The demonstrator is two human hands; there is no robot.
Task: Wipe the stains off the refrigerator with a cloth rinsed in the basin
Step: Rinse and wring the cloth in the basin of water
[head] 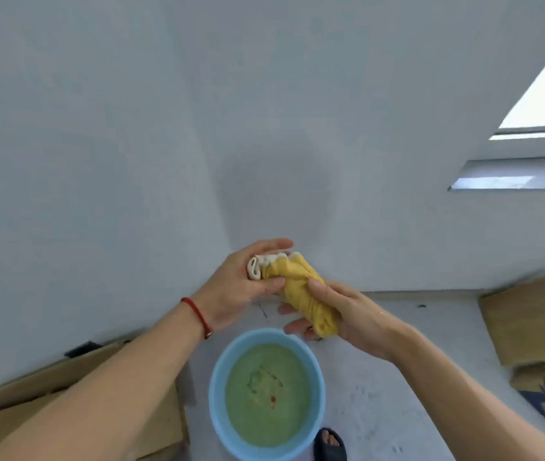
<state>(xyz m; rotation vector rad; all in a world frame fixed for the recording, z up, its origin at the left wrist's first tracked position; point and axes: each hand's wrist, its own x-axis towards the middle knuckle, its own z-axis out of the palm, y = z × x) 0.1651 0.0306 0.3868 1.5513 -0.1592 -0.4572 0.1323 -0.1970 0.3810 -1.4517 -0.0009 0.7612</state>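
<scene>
A yellow cloth [301, 287] with a white edge is twisted into a roll between both hands, above the floor. My left hand [241, 284] grips its upper, white end; a red string bracelet is on that wrist. My right hand [341, 314] grips its lower end. Below them a light blue basin [218, 387] stands on the floor, holding murky greenish water. The wide white surface [198, 144] in front of me fills most of the view; I cannot tell if it is the refrigerator.
Flattened cardboard [75, 394] lies on the floor at the left, and more cardboard pieces [530, 317] at the right. A foot in a dark sandal [329, 444] stands beside the basin. A window [544, 104] is at the upper right.
</scene>
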